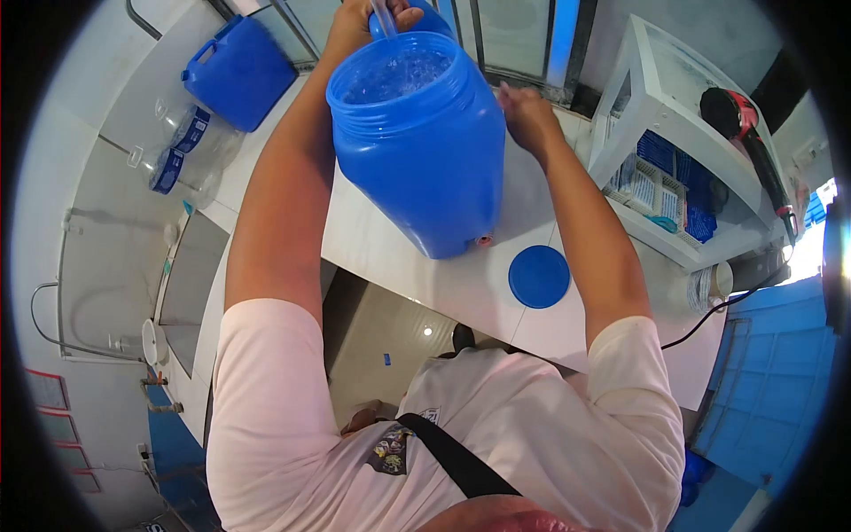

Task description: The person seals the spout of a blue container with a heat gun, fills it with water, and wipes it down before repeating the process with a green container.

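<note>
A large blue water jug [425, 168] stands tilted on the white tiled counter, its wide threaded mouth facing me. Bubbling water [399, 75] shows inside. At the top edge, my left hand [377, 16] is closed around what looks like a clear hose [384, 19] reaching into the mouth; a blue handle lies just behind it. My right hand [530, 120] is at the jug's right side, fingers loosely bent and apart, partly hidden by the jug. Below it on the counter lies a round blue lid [539, 277]. A small reddish spout fitting [483, 240] sits low on the jug.
Another blue jug [239, 75] and clear plastic bottles [177, 146] stand at the left. At the right, a white shelf [660, 84] holds packets and a basket, with a black-and-red corded tool [749, 133] on top. A black cable [709, 312] crosses the counter. A sink [191, 293] is at left.
</note>
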A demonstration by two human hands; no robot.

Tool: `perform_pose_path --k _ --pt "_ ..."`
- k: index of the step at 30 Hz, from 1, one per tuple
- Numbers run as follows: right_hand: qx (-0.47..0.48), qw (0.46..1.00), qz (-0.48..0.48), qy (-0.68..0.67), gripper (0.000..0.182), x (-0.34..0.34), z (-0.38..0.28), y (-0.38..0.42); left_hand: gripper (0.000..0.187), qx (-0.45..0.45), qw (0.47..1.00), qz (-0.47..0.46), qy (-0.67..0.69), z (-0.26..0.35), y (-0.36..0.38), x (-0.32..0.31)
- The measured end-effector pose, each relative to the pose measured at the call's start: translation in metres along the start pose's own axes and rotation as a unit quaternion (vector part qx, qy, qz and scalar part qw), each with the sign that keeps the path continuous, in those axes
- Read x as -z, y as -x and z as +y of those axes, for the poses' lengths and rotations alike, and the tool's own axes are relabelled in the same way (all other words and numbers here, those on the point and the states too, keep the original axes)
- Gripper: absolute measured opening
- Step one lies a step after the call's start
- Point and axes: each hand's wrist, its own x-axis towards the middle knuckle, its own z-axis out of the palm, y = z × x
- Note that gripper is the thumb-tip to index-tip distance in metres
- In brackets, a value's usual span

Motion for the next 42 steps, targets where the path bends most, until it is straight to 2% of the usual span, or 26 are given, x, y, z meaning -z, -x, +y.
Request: perform_pose_path --k 1,3,4,10,12,14,17,19,21,22,23,24,25,26,27,29,30,31,32,33,34,36,37,39,40,42 --pt "0.002 1.0 0.004 0.001 0.033 -0.007 0.004 0.005 0.031 -0.122 0.96 0.032 -0.251 0.006 0.003 -0.004" --pt "-0.008 0.986 -0.027 0.167 0.033 -0.027 0.012 0.02 0.031 -0.171 0.929 0.038 -0.325 0.016 0.006 -0.01" --pt "-0.004 0.986 -0.024 0.168 0.033 -0.032 0.016 0.025 0.031 -0.209 0.893 0.044 -0.395 0.018 0.006 -0.01" --pt "-0.069 0.985 -0.058 0.145 0.038 -0.035 0.028 0.027 0.03 -0.238 0.871 0.054 -0.426 0.019 0.006 -0.012" --pt "-0.021 0.989 0.137 -0.044 0.042 -0.036 0.036 0.006 0.029 -0.251 0.862 0.045 -0.437 0.017 0.001 -0.006" --pt "-0.037 0.913 0.077 -0.398 0.047 0.015 -0.015 0.001 0.028 -0.257 0.857 0.034 -0.445 0.001 -0.007 0.013" --pt "-0.011 0.859 0.022 -0.512 0.047 0.088 -0.103 0.011 0.026 -0.245 0.853 -0.025 -0.461 -0.022 -0.015 0.029" --pt "0.123 0.876 -0.031 -0.466 0.043 0.082 -0.111 -0.006 0.025 -0.276 0.838 0.067 -0.465 0.012 0.004 -0.011" --pt "0.078 0.875 -0.023 -0.477 0.041 0.077 -0.103 0.004 0.024 -0.344 0.814 0.041 -0.466 0.0 -0.004 0.006" --pt "0.033 0.873 -0.015 -0.486 0.039 0.07 -0.095 0.012 0.023 -0.132 0.984 0.008 -0.118 0.001 -0.004 0.011" --pt "0.094 0.897 0.09 -0.422 0.038 0.026 -0.071 0.032 0.022 0.103 0.962 -0.028 0.253 0.001 -0.005 0.015" --pt "0.076 0.897 0.124 -0.418 0.036 0.005 -0.062 0.055 0.022 0.098 0.961 -0.028 0.255 -0.004 -0.005 0.016" --pt "0.056 0.895 0.159 -0.413 0.034 -0.015 -0.053 0.079 0.022 0.021 0.994 -0.016 0.109 -0.01 -0.003 0.016" --pt "-0.043 0.872 0.124 -0.472 0.032 -0.018 -0.061 0.103 0.021 -0.055 0.998 -0.003 -0.042 -0.013 -0.002 0.017" --pt "-0.043 0.872 0.124 -0.472 0.032 -0.014 -0.074 0.117 0.021 -0.055 0.998 -0.003 -0.042 -0.015 -0.004 0.018" --pt "0.075 0.79 0.223 -0.566 0.029 0.011 -0.108 0.133 0.022 -0.051 0.998 0.006 0.032 -0.018 -0.004 0.017" --pt "0.129 0.804 0.23 -0.533 0.027 0.03 -0.121 0.13 0.022 -0.045 0.998 0.005 0.033 -0.012 -0.002 0.011" --pt "0.181 0.836 0.239 -0.459 0.026 0.053 -0.129 0.119 0.022 -0.123 0.975 0.022 -0.183 0.003 0.002 -0.002" --pt "0.231 0.857 0.253 -0.385 0.025 0.077 -0.138 0.109 0.022 -0.197 0.899 0.036 -0.39 0.012 0.004 -0.009" --pt "0.278 0.884 0.266 -0.267 0.025 0.09 -0.137 0.086 0.022 -0.196 0.899 0.035 -0.39 0.011 0.002 -0.005" --pt "0.278 0.884 0.266 -0.267 0.025 0.091 -0.133 0.064 0.022 -0.223 0.873 0.013 -0.434 0.009 -0.002 0.006" --pt "0.11 0.832 0.006 -0.544 0.029 0.091 -0.127 0.034 0.022 -0.267 0.822 -0.014 -0.503 0.011 -0.004 0.008" --pt "0.112 0.831 0.004 -0.545 0.029 0.089 -0.121 0.038 0.022 -0.266 0.821 -0.012 -0.505 0.013 0.001 0.002" --pt "0.054 0.833 0.041 -0.548 0.026 0.072 -0.106 0.041 0.023 -0.159 0.887 0.046 -0.431 0.016 0.01 -0.008" --pt "0.113 0.848 0.14 -0.498 0.026 0.059 -0.106 0.057 0.024 -0.279 0.84 0.039 -0.463 0.019 0.006 -0.013" --pt "0.193 0.837 0.287 -0.424 0.027 0.046 -0.124 0.103 0.025 -0.267 0.839 0.055 -0.471 0.009 0.003 -0.008"
